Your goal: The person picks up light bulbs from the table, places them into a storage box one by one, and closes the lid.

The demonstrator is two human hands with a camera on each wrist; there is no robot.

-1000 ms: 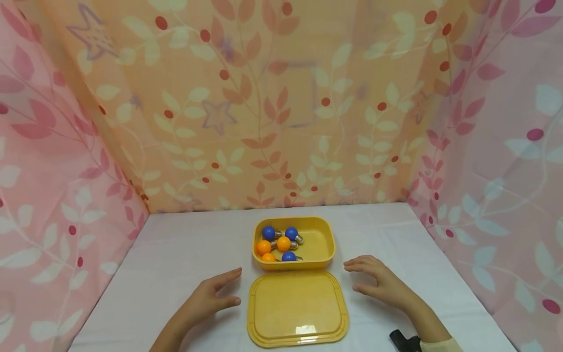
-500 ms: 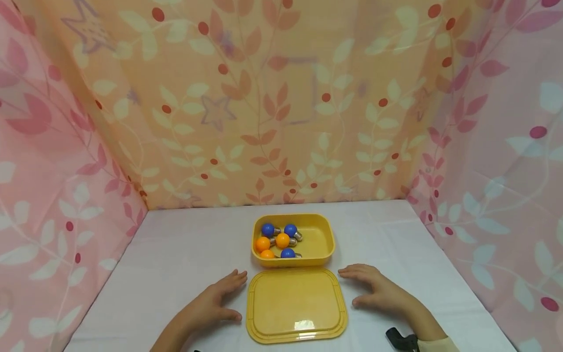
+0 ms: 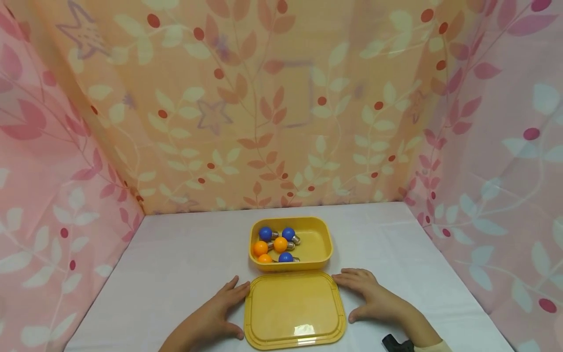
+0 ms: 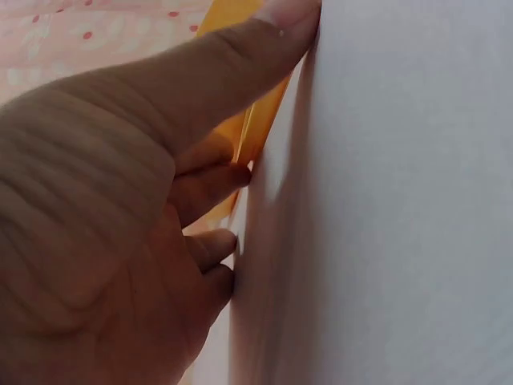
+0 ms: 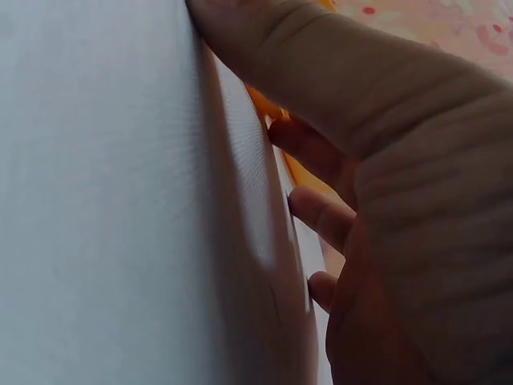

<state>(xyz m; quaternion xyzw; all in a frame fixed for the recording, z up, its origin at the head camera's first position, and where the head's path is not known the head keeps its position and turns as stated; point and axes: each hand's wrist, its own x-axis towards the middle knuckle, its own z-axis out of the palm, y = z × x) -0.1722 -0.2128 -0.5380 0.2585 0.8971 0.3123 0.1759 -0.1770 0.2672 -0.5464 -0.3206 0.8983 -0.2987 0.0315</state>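
Note:
A yellow lid (image 3: 294, 308) lies flat on the white table, just in front of a yellow box (image 3: 314, 244). My left hand (image 3: 215, 313) is at the lid's left edge, fingers spread and fingertips at its far left corner. At the opposite edge is my right hand (image 3: 380, 300), its fingertips by the far right corner and its thumb a little off the side. Inside the box's left part lie small light bulbs, among them a blue bulb (image 3: 266, 233) and an orange bulb (image 3: 280, 244). In the left wrist view the thumb (image 4: 232, 68) and fingertips rest on the cloth beside the yellow plastic.
White cloth (image 3: 184, 254) covers the table. A floral curtain (image 3: 281, 122) stands behind it, with pink floral sheets on both sides. A black strap piece (image 3: 397, 343) sits at my right wrist.
Both hands have come inward and down toward the lid, from apart to right at its two sides. The box, bulbs and lid stay in place.

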